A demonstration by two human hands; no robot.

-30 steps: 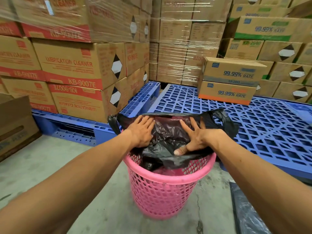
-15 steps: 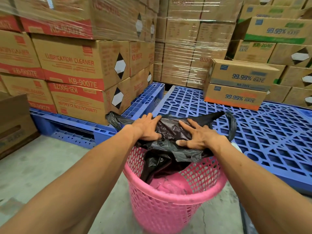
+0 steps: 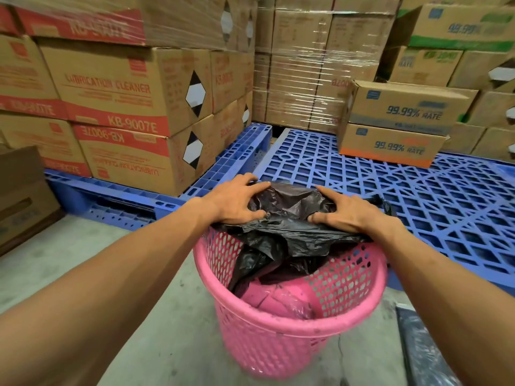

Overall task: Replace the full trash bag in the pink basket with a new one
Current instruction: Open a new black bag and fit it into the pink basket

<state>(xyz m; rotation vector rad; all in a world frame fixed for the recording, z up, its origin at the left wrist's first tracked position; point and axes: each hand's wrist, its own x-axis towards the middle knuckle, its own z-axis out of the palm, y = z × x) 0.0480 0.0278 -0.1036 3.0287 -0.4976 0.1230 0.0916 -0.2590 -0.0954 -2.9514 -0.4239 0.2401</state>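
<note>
Stacked cartons [image 3: 119, 90] on blue pallets [image 3: 418, 196] rise behind the pink basket [image 3: 289, 324]. Over its far rim, your left hand [image 3: 234, 201] and right hand [image 3: 345, 211] clutch the black trash bag [image 3: 289, 215], fingers curled into its plastic. You seem to be fitting it; next, probably stretch its mouth around the rim.
</note>
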